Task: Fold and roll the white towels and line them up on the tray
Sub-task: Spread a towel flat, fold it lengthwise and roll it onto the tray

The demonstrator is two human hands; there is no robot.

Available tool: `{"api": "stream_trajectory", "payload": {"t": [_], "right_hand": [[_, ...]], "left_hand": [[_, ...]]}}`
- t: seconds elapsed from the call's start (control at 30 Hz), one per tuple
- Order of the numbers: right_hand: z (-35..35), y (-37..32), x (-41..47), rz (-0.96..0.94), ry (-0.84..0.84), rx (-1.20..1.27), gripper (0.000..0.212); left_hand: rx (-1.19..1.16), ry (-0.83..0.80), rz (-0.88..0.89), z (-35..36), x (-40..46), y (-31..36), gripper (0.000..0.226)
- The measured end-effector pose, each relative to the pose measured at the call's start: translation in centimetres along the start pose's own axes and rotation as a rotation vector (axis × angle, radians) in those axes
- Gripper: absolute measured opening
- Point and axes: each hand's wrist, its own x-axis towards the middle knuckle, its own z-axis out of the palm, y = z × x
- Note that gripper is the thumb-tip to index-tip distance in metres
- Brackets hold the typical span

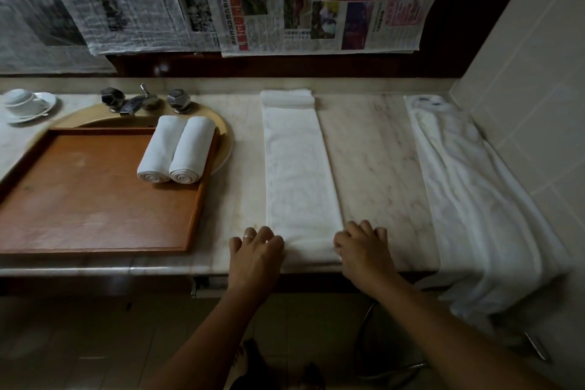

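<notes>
Head view: left hand [255, 250] and right hand [361, 247], fingers curled, grip the folded towel's [300, 174] near end.

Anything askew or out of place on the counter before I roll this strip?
Yes: the loose towel at right lies rumpled, its near end hanging off the counter edge. The tray overlaps the sink. The rolled towels look neat.

Bathroom: marble counter [373, 149] w/ sink [221, 136], taps [144, 101].
</notes>
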Motion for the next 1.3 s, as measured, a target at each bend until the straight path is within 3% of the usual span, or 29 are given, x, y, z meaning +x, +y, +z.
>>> {"api": "stream_trajectory", "payload": {"t": [0.1, 0.27, 0.33, 0.47, 0.67, 0.8, 0.9, 0.97, 1.07, 1.17, 1.3], "right_hand": [[1.4, 0.5, -1.9, -0.175, 0.09, -0.089, 0.03], [2.2, 0.8, -3.8, -0.108, 0.044, -0.027, 0.041], [2.0, 0.7, -3.4, -0.07, 0.025, 0.029, 0.036], [1.3, 1.3, -1.8, -0.002, -0.03, 0.141, 0.018], [-0.7, 1.7, 1.5, 0.174, -0.287, 0.308, 0.022], [-1.3, 1.3, 2.7, 0.289, -0.303, 0.339, 0.013], [-1.3, 0.5, 2.8, 0.307, -0.207, 0.236, 0.008], [-0.8, 0.1, 2.4, 0.255, -0.112, 0.114, 0.007], [0.2, 0.0, 1.0, 0.029, 0.017, -0.05, 0.017], [1.4, 0.6, -1.0, -0.103, 0.068, -0.07, 0.035], [1.6, 1.3, -2.2, -0.115, 0.026, -0.012, 0.032]], "left_hand": [[0.139, 0.025, 0.188, 0.9, -1.0, -0.2, 0.024], [0.194, 0.034, 0.243, 1.4, -2.5, -0.8, 0.034], [0.188, 0.023, 0.249, 1.4, -2.5, -0.8, 0.031], [0.045, -0.024, 0.114, 0.6, -1.7, -0.9, 0.022], [-0.185, -0.215, -0.058, 0.1, 0.2, -1.5, 0.026], [-0.214, -0.309, -0.136, -0.7, 2.0, -1.7, 0.031], [-0.225, -0.217, -0.171, -0.6, 2.1, -1.5, 0.027], [-0.168, -0.082, -0.135, 0.0, 1.5, -1.2, 0.021], [-0.013, 0.02, 0.002, 0.8, 0.5, -0.7, 0.012], [0.105, 0.068, 0.157, 1.1, -0.2, -0.7, 0.024], [0.144, 0.017, 0.205, 1.5, -1.8, -1.2, 0.043]]}}
